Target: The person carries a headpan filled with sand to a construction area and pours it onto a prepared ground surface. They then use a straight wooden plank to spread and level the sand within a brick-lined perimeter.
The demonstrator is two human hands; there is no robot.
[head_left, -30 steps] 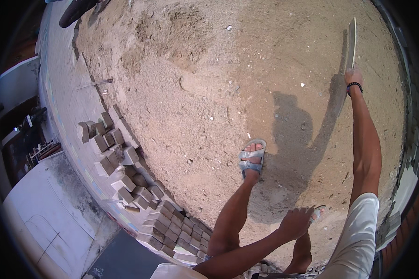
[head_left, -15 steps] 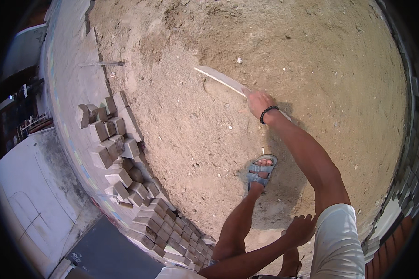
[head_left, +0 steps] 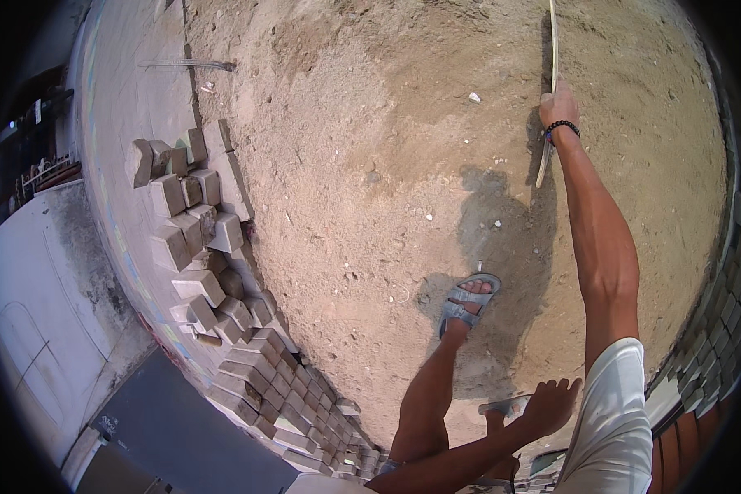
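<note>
Holding slim strip [head_left: 554, 41] in right hand [head_left: 560, 108]

Right arm [head_left: 605, 247] was stretched way out front, right hand [head_left: 559, 107] clenched; left forearm [head_left: 461, 465] crossed the legs [head_left: 424, 403], left hand [head_left: 552, 408] loosely open.

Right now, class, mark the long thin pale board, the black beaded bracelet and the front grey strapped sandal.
Long thin pale board [head_left: 554, 41]: head view, its upper stretch.
Black beaded bracelet [head_left: 562, 123]: head view, uppermost beads.
Front grey strapped sandal [head_left: 468, 295]: head view, toe-side strap.
</note>
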